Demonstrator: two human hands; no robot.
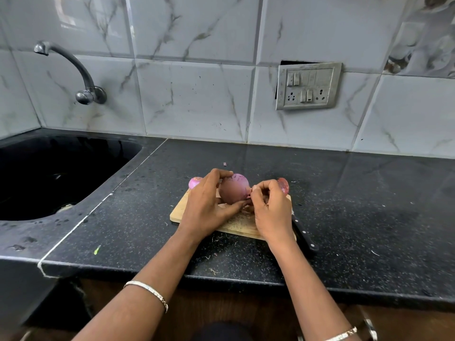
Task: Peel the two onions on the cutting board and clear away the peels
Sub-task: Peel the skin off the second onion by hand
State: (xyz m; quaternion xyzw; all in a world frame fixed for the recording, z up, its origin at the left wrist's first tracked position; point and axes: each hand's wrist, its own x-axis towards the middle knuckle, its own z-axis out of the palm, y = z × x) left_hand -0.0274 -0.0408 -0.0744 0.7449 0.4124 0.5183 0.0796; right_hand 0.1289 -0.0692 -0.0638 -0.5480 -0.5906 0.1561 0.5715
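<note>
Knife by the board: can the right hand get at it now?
Probably yes, once freed: the right hand is pinching at the onion, but the knife lies just beside its wrist, handle uncovered.

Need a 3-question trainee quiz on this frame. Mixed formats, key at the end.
1. True or false: the left hand grips the onion over the cutting board.
2. Where does the knife lie?
A) in the sink
B) on the counter, by the cutting board's right edge
C) across the cutting board's left corner
3. Short answer: which hand pinches the peel at the onion's side?

Key: 1 true; 2 B; 3 the right hand.
</note>
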